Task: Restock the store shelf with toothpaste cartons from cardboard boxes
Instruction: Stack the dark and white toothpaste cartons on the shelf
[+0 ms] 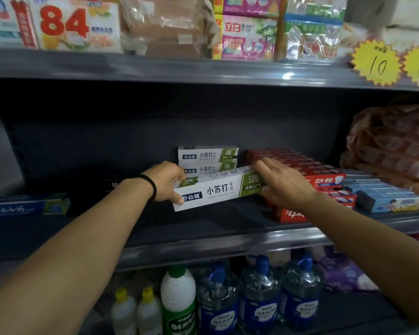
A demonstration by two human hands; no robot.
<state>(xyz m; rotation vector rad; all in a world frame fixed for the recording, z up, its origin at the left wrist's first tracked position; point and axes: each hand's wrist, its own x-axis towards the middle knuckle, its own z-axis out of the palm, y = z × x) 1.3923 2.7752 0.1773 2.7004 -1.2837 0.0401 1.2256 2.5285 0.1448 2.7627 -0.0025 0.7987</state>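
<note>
A white and green toothpaste carton (218,189) hangs slightly tilted just above the dark middle shelf (203,240). My left hand (166,181) grips its left end, thumb on the front face. My right hand (283,182) lies over its right end with the fingers nearly straight. Behind it, two matching white and green cartons (207,158) are stacked against the back of the shelf. No cardboard box is in view.
Red toothpaste cartons (322,177) are stacked right of the held carton, light blue ones (387,199) further right. A blue carton (27,205) lies at the shelf's left end. Bottles (259,293) stand on the lower shelf; packaged goods and yellow price tags (375,62) sit above.
</note>
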